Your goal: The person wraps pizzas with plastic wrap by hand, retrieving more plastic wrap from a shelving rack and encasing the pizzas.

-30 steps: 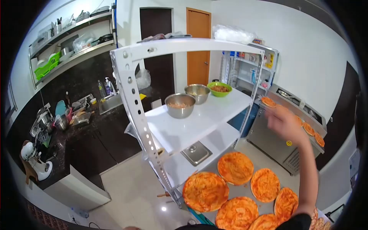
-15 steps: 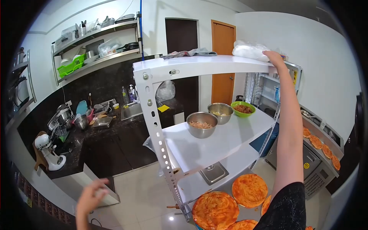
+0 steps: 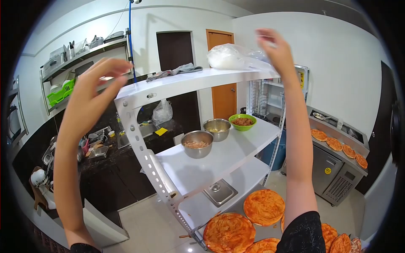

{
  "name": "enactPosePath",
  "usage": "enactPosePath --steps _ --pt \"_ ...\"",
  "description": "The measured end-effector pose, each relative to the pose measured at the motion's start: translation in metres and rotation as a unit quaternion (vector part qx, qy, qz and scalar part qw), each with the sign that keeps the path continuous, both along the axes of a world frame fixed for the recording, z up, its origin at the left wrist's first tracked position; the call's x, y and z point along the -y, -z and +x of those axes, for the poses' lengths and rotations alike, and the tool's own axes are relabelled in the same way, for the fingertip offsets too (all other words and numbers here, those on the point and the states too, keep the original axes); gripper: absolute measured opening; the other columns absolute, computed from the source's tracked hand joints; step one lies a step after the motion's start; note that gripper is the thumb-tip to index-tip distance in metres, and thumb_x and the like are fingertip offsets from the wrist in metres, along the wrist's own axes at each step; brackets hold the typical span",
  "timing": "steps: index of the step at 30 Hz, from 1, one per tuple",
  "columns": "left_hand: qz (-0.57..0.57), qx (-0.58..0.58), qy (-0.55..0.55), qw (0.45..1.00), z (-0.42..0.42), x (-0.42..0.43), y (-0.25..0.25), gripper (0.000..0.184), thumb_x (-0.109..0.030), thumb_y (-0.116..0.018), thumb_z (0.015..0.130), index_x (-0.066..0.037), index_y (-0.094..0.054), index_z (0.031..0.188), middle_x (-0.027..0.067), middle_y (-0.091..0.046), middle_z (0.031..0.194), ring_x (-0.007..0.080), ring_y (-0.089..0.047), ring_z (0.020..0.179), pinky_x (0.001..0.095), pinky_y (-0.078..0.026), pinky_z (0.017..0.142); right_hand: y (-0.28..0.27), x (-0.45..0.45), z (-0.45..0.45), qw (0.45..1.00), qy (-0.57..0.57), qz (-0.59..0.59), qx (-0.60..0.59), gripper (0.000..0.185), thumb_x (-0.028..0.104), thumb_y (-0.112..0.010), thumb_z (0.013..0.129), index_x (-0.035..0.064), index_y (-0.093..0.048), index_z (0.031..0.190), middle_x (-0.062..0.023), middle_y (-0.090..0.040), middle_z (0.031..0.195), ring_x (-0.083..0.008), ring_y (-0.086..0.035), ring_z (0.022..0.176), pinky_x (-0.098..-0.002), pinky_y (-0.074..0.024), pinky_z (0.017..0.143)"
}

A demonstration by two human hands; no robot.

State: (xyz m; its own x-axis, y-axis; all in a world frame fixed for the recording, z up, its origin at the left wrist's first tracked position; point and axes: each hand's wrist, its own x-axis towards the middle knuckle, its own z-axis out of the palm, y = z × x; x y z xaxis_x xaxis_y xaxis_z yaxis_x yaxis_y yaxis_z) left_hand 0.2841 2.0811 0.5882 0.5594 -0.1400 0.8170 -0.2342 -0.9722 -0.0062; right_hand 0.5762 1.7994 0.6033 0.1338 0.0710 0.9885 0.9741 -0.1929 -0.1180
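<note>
My right hand (image 3: 275, 49) is raised just above the right end of the rack's top shelf, its fingers bent and apart with nothing visible in them. Close beside it a clear plastic bag with white contents (image 3: 228, 57) lies on that shelf. My left hand (image 3: 93, 90) is up at the left, near the shelf's left corner, with thumb and fingers apart and nothing between them. A grey cloth (image 3: 175, 71) rests on the top shelf between the two hands.
On the rack's middle shelf (image 3: 236, 145) stand two steel bowls (image 3: 197, 145) (image 3: 217, 130) and a green bowl (image 3: 242, 122) with food. Below are sauced round crusts (image 3: 230, 232) and a lidded steel pan (image 3: 220, 192). More crusts (image 3: 334, 144) lie on the steel counter at right.
My left hand has risen from low at the left to the top shelf's height. My right hand has lifted off the bag area and upward. The view has shifted right.
</note>
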Motion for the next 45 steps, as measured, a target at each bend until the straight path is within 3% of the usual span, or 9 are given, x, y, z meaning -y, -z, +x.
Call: enactPosePath --steps 4,6,10,16,19,27,35,40,45 --pt "0.073 -0.014 0.005 0.997 0.041 0.034 -0.010 0.031 -0.026 -0.056 0.084 -0.005 -0.060 0.106 0.0073 -0.061 0.102 0.0178 -0.056 0.097 0.0320 -0.042 0.086 0.009 0.045 0.131 0.945 0.281 0.164 -0.012 0.043 0.025 -0.067 0.076 0.0012 -0.059 0.111 -0.0208 -0.061 0.106 -0.0241 -0.060 0.097 -0.0332 -0.0467 0.084" --pt "0.102 -0.003 0.016 0.995 0.064 0.046 -0.016 0.031 -0.026 -0.056 0.084 -0.004 -0.060 0.106 0.0080 -0.061 0.101 0.0184 -0.057 0.096 0.0320 -0.042 0.085 0.022 0.049 0.148 0.955 0.150 0.045 -0.251 0.038 0.021 -0.065 0.079 -0.0005 -0.059 0.110 -0.0164 -0.063 0.101 -0.0189 -0.061 0.094 -0.0307 -0.0463 0.082" --pt "0.136 0.028 0.040 0.990 0.124 0.067 -0.036 0.034 -0.030 -0.055 0.085 -0.004 -0.059 0.108 0.0100 -0.061 0.101 0.0186 -0.058 0.093 0.0323 -0.045 0.080 0.016 0.019 0.077 0.980 -0.127 0.003 -0.154 0.034 0.017 -0.062 0.082 0.0027 -0.058 0.113 -0.0116 -0.066 0.095 -0.0148 -0.061 0.093 -0.0287 -0.0449 0.082" --pt "-0.137 -0.129 0.085 0.978 0.189 0.120 -0.054 0.042 -0.043 -0.058 0.083 -0.006 -0.063 0.102 0.0076 -0.064 0.096 0.0179 -0.060 0.089 0.0322 -0.047 0.076 0.010 -0.008 -0.014 0.890 -0.407 -0.097 -0.180 0.029 0.013 -0.048 0.087 0.0051 -0.056 0.114 -0.0068 -0.065 0.092 -0.0130 -0.059 0.099 -0.0268 -0.0401 0.089" --pt "-0.137 -0.294 0.123 0.938 0.209 0.115 -0.054 0.037 -0.038 -0.061 0.082 -0.007 -0.063 0.102 0.0071 -0.064 0.094 0.0181 -0.064 0.087 0.0340 -0.047 0.077 0.010 -0.007 0.002 0.904 -0.372 -0.054 -0.203 0.027 0.016 -0.043 0.088 0.0052 -0.059 0.108 -0.0067 -0.065 0.095 -0.0144 -0.058 0.101 -0.0292 -0.0404 0.090" --pt "-0.415 -0.185 0.315 0.833 0.228 0.089 -0.059 0.025 -0.023 -0.054 0.085 -0.004 -0.056 0.102 0.0013 -0.057 0.085 0.0136 -0.062 0.078 0.0287 -0.050 0.074 0.016 -0.016 0.059 0.978 0.047 -0.141 -0.149 0.028 0.031 -0.053 0.084 0.0103 -0.063 0.101 -0.0136 -0.065 0.099 -0.0246 -0.060 0.098 -0.0323 -0.0445 0.083" --pt "-0.268 -0.220 0.208 0.914 0.202 0.095 -0.055 0.037 -0.038 -0.063 0.077 -0.010 -0.060 0.102 0.0005 -0.057 0.083 0.0112 -0.055 0.073 0.0220 -0.043 0.068 0.014 -0.053 0.074 0.956 0.260 -0.131 0.038 0.038 0.039 -0.062 0.079 0.0041 -0.063 0.095 -0.0145 -0.066 0.080 -0.0260 -0.064 0.076 -0.0343 -0.0483 0.069" --pt "0.233 0.098 0.037 0.967 0.236 0.072 -0.057 0.050 -0.038 -0.057 0.078 -0.008 -0.054 0.117 0.0148 -0.058 0.109 0.0270 -0.055 0.099 0.0352 -0.041 0.091 -0.001 -0.060 0.034 0.960 0.192 -0.193 -0.064 0.044 0.041 -0.061 0.078 0.0016 -0.063 0.096 -0.0138 -0.066 0.079 -0.0243 -0.064 0.077 -0.0329 -0.0483 0.070" --pt "0.073 -0.194 0.040 0.977 0.258 0.062 -0.052 0.057 -0.043 -0.041 0.085 -0.011 -0.045 0.132 0.0185 -0.047 0.131 0.0330 -0.045 0.119 0.0387 -0.032 0.102 0.002 -0.021 -0.006 0.945 0.023 -0.267 -0.188 0.038 0.038 -0.059 0.082 0.0028 -0.063 0.096 -0.0084 -0.065 0.084 -0.0168 -0.062 0.085 -0.0288 -0.0470 0.076"
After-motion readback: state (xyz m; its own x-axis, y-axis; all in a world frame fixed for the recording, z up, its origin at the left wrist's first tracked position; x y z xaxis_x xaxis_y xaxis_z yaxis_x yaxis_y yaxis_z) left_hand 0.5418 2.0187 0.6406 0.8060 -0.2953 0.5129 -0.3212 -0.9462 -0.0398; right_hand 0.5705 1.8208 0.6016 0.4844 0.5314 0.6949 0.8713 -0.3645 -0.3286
